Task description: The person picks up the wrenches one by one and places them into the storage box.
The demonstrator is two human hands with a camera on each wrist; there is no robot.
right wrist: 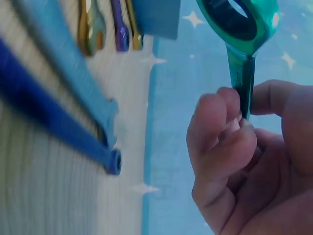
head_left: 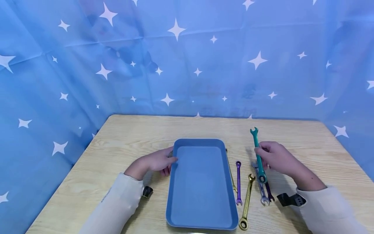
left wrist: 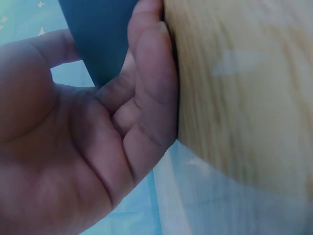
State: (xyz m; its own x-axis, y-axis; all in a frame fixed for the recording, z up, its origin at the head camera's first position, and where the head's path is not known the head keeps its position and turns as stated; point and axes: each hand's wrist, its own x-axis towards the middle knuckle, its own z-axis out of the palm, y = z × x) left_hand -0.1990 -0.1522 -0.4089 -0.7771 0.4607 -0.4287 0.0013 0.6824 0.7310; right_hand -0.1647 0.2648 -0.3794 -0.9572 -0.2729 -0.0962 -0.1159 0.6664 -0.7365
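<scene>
A green combination wrench (head_left: 255,138) is pinched by its shaft between the thumb and fingers of my right hand (head_left: 274,157), raised over the right side of the table. Its open end points to the back; the ring end (right wrist: 234,19) looms large in the right wrist view. Beneath it on the table lie a silver wrench (head_left: 262,191) and a dark purple wrench (head_left: 269,192), side by side. My left hand (head_left: 156,161) grips the left rim of a blue tray (head_left: 201,185), thumb over the edge and other fingers outside, low by the tabletop. Nothing lies in the tray.
Between tray and right hand lie a purple wrench (head_left: 238,182), a gold wrench (head_left: 247,200) and another gold wrench (head_left: 230,167) along the tray's right wall. The wooden table (head_left: 140,130) ends at a blue star-patterned curtain (head_left: 193,84) behind and on both sides.
</scene>
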